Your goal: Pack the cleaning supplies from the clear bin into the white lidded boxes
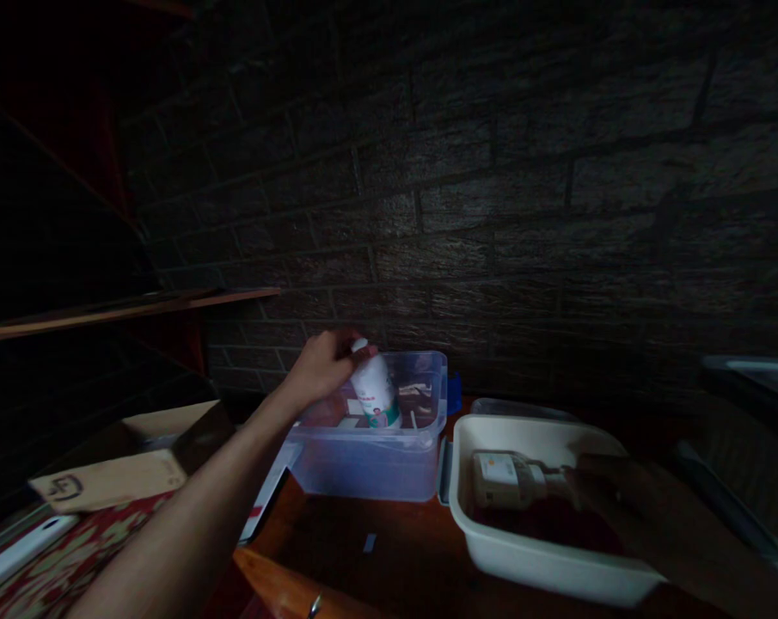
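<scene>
My left hand (327, 368) is closed on the top of a white bottle (376, 394) with a green band and a small picture near its base. The bottle tilts slightly, its lower end inside the clear plastic bin (369, 468). On the right, my right hand (611, 494) reaches into the cream-white tub (523, 550), in deep shadow. Its fingers are at the neck of a pale pump bottle (498, 480) with a white label, which lies on its side. Dark red material (549, 523) shows underneath that bottle.
An opened cardboard box (114, 481) stands at left on patterned red cloth (98, 550), near a white handle-like bar (24, 550). A small pale scrap (370, 542) lies on the wooden surface (324, 533). Behind rises a dark brick wall (453, 215), with a wooden shelf (131, 311) at left.
</scene>
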A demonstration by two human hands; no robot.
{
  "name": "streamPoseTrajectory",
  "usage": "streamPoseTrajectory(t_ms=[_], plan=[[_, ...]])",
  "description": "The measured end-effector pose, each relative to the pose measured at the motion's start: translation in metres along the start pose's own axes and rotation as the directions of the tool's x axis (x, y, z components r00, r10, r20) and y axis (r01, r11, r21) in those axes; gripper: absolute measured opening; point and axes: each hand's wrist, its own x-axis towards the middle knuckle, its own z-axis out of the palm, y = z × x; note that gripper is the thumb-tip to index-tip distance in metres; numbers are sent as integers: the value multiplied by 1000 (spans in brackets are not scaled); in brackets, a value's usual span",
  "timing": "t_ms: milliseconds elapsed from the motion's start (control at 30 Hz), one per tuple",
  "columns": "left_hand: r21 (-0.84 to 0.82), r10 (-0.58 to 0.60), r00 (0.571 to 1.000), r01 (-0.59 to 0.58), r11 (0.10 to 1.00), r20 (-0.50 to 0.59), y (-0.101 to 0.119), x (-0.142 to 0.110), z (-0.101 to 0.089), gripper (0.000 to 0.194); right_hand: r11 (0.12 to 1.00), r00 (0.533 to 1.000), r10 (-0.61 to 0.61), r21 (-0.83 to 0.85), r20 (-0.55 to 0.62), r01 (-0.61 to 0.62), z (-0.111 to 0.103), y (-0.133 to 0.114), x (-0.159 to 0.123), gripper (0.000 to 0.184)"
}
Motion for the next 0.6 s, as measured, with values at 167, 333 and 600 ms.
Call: streamPoseTrajectory(t_ms=[167, 333, 600], plan=[[-30, -22, 977, 16, 999, -211, 8, 7, -39, 45, 1000, 999, 7, 25, 35, -8, 5, 11, -1, 39], [-180, -52, 922, -19, 984, -383, 23, 2, -70, 49, 999, 998, 26, 45, 58, -29, 8, 17, -3, 38], [-310, -26, 827, -181, 933, -561, 68, -18, -94, 47, 999, 996, 13, 34, 85, -16, 4, 13, -1, 40]])
